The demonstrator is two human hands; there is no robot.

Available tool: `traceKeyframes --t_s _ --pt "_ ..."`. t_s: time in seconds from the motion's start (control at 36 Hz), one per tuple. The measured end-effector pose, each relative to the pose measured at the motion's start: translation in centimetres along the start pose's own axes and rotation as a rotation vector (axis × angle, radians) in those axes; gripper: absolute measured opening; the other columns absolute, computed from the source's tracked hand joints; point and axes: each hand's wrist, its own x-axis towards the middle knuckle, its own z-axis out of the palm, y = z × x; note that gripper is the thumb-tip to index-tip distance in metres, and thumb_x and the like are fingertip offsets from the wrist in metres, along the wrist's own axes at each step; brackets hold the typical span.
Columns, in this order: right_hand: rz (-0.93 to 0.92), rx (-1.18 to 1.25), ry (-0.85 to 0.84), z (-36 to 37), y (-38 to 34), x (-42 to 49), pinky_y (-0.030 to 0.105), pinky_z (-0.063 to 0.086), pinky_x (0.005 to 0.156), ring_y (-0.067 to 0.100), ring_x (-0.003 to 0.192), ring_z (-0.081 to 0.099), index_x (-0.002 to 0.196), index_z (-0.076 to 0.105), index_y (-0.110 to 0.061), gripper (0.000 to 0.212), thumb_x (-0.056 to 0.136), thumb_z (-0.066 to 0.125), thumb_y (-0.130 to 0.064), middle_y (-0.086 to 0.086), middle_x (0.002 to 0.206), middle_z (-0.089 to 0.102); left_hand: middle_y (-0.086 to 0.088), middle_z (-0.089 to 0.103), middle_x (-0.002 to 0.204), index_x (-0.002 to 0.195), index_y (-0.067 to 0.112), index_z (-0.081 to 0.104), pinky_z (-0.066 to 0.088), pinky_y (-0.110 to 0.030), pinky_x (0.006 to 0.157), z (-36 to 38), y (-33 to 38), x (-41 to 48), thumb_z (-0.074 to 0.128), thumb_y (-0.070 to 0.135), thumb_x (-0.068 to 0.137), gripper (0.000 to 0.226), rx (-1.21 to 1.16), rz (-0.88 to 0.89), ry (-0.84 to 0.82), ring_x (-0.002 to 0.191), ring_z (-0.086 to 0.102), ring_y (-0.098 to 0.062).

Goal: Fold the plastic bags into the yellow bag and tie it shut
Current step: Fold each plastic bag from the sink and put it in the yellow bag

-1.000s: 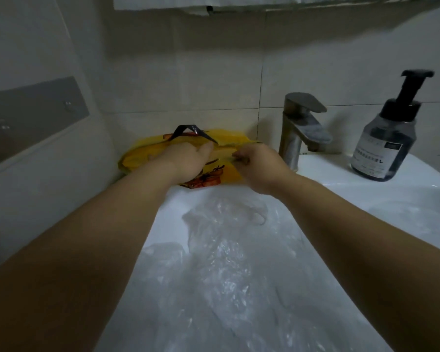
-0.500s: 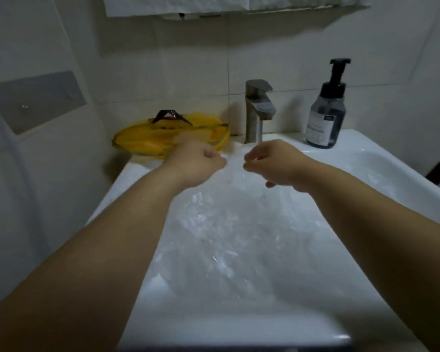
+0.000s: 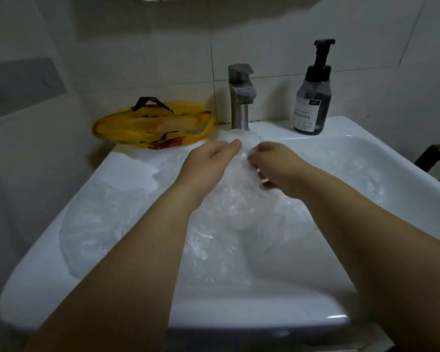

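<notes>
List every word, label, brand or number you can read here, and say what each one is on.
Soap bottle, white label: several lines of print, too small and blurred to read.
Yellow bag: red and dark printing, blurred, with no legible words.
No other text is visible, so nothing can be quoted.

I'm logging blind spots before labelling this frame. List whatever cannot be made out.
All head view.
- Right hand grip: curled fingers hidden under the hand, blurred.
- Clear plastic bags count: see-through layers overlap in the sink.
- Soap bottle label: too small.
- Yellow bag contents: hidden by its own folds.
</notes>
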Motion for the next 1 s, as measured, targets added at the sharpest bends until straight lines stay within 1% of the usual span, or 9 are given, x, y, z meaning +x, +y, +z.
traceKeyframes --t_s 0.08,0.14,0.25,0.33,0.42,0.47,0.64,0.89,1.0 --pt "0.065 0.409 0.029 -0.7 -1.0 0.4 0.034 0.051 0.071 0.028 0.094 0.058 0.113 0.057 -0.010 0.020 0.099 0.043 -0.016 0.014 0.108 0.059 0.005 0.061 0.130 0.134 0.027 0.056 0.049 -0.040 0.099 -0.1 0.3 0.5 0.069 0.073 0.061 0.087 -0.046 -0.042 -0.058 0.117 0.059 -0.018" --pt "0.071 0.592 0.006 -0.9 -1.4 0.5 0.038 0.051 0.078 0.032 0.092 0.059 0.105 0.059 -0.009 0.017 0.098 0.044 -0.013 0.016 0.104 0.060 -0.001 0.061 0.131 0.135 0.027 0.055 0.052 -0.044 0.097 0.0 0.0 1.2 0.074 0.068 0.052 0.095 -0.083 -0.073 -0.078 0.114 0.062 -0.023" --pt "0.060 0.769 0.012 -0.5 -1.4 0.6 0.030 0.052 0.062 0.022 0.069 0.062 0.106 0.062 -0.004 0.022 0.096 0.045 -0.014 0.010 0.085 0.064 -0.005 0.073 0.104 0.117 0.016 0.065 0.057 -0.034 0.079 -0.2 -0.8 2.2 0.070 0.029 0.087 0.033 -0.238 -0.137 -0.049 0.093 0.070 -0.024" --pt "0.038 0.738 0.041 -0.2 -1.2 1.2 0.031 0.049 0.067 0.018 0.072 0.059 0.103 0.056 -0.014 0.018 0.096 0.050 -0.029 0.008 0.103 0.064 -0.004 0.075 0.093 0.103 0.019 0.068 0.057 -0.034 0.075 -0.9 -1.3 2.9 0.064 0.028 0.093 0.014 -0.376 -0.186 0.040 0.085 0.072 -0.022" --pt "-0.021 0.441 -0.069 -0.2 -0.5 1.6 0.049 0.043 0.099 0.028 0.116 0.054 0.137 0.038 -0.023 0.079 0.072 0.072 -0.052 0.008 0.135 0.051 -0.002 0.075 0.101 0.110 0.023 0.066 0.058 -0.036 0.078 -1.5 -1.3 3.2 0.058 0.034 0.096 0.019 -0.462 -0.175 0.090 0.090 0.072 -0.019" --pt "-0.002 0.288 -0.138 0.4 -0.2 1.2 0.055 0.040 0.102 0.031 0.122 0.050 0.146 0.026 -0.029 0.100 0.063 0.079 -0.048 0.007 0.139 0.048 0.000 0.075 0.100 0.114 0.024 0.064 0.058 -0.038 0.080 -1.6 -1.0 3.0 0.054 0.039 0.098 0.025 -0.489 -0.163 0.086 0.090 0.072 -0.019" --pt "-0.039 0.361 0.047 0.4 -0.1 1.6 0.036 0.058 0.079 0.026 0.095 0.065 0.108 0.057 -0.014 0.015 0.093 0.058 -0.010 0.010 0.112 0.063 -0.003 0.073 0.107 0.125 0.018 0.059 0.057 -0.039 0.087 -1.5 -0.6 2.9 0.057 0.039 0.095 0.037 -0.555 -0.206 0.001 0.098 0.071 -0.022" --pt "0.005 0.963 0.173 -0.6 -1.6 0.3 0.043 0.052 0.094 0.026 0.100 0.065 0.080 0.054 -0.011 0.017 0.097 0.052 -0.013 0.015 0.099 0.067 -0.014 0.069 0.107 0.118 0.013 0.063 0.056 -0.051 0.089 -1.0 -1.8 2.9 0.073 0.022 0.085 0.036 -0.242 -0.149 0.165 0.098 0.068 -0.033" --pt "-0.037 1.006 0.335 -1.2 -1.3 0.7 0.040 0.056 0.088 0.025 0.097 0.065 0.103 0.048 -0.015 0.011 0.098 0.052 -0.023 0.008 0.103 0.062 -0.007 0.067 0.109 0.119 0.017 0.061 0.053 -0.049 0.093 -1.4 -2.2 3.2 0.073 0.030 0.084 0.040 -0.208 -0.181 0.236 0.100 0.064 -0.030"
